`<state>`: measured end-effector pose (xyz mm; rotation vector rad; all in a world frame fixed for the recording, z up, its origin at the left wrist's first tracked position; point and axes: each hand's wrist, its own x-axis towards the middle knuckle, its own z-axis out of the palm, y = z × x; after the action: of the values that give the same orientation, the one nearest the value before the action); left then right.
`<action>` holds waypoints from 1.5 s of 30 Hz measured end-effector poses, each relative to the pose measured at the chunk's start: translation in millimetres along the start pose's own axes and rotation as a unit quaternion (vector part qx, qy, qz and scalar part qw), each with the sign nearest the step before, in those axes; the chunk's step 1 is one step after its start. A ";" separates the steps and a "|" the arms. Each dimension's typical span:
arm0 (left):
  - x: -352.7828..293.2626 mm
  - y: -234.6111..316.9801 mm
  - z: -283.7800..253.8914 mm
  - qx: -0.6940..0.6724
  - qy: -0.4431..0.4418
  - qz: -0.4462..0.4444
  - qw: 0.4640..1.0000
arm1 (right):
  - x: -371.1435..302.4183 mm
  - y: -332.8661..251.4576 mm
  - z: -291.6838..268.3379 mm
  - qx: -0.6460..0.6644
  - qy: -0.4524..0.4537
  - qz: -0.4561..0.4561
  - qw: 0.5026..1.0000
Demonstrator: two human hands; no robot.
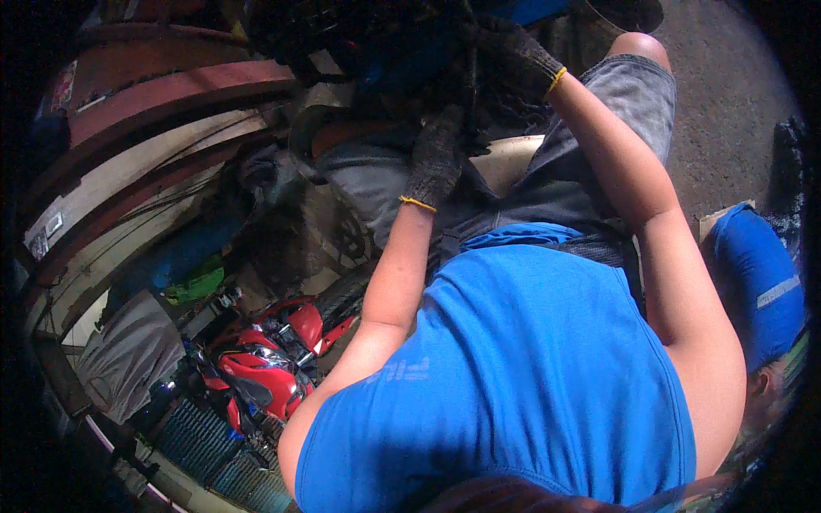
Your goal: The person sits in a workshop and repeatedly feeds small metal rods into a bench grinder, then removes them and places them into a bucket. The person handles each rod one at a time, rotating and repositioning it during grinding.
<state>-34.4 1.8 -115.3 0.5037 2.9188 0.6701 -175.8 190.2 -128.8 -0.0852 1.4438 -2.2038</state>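
Observation:
My left hand [436, 158], in a dark knit glove with a yellow cuff edge, reaches forward between my knees, beside the grey cloth over my left leg [363, 175]. Farther forward and to the right is my right hand [517, 50], in a matching glove. It is close to a dark upright bar [471, 73]. Deep shadow hides the fingertips of both hands, so whatever they touch or hold cannot be made out. A pale, smooth surface [509, 158] shows between my thighs, below the dark area in front of me.
A red motorcycle [261, 380] stands at the lower left, near a grey cover [132, 355] and a green cloth or bag [197, 284]. Behind my right arm is a person in a blue cap [757, 286]. A dark round container [629, 13] sits at the far right, on rough grey ground [723, 94].

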 end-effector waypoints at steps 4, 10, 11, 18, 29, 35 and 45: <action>-1.1 7.4 -5.1 -0.296 -0.024 -0.084 0.951 | 6.5 11.3 -9.5 0.032 -0.005 0.038 0.999; 1.4 16.8 -7.6 -0.410 -0.042 -0.184 0.892 | 4.4 2.4 -7.5 -0.174 0.014 -0.005 0.985; 1.9 18.9 -8.1 -0.408 -0.030 -0.174 0.896 | 5.0 3.4 -10.7 -0.193 0.004 -0.021 0.981; -6.5 21.7 -17.9 -0.427 0.029 -0.184 0.885 | 13.2 21.7 0.8 -0.004 -0.074 -0.091 0.993; 4.1 -55.9 -27.3 -0.364 0.193 -0.180 0.893 | 14.3 33.4 -34.5 -0.556 -0.016 -0.230 0.799; 41.1 -122.1 -4.8 -0.424 0.294 -0.205 0.832 | 23.2 43.3 -37.4 -0.597 -0.031 -0.147 0.788; 63.5 -141.6 5.8 -0.329 0.299 -0.197 0.874 | 10.0 13.6 -24.9 -0.609 -0.025 -0.112 0.785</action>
<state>-134.8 -94.3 -184.6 -0.4416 2.8226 1.8976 -187.3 202.5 -153.6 -0.7574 2.6597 -1.0023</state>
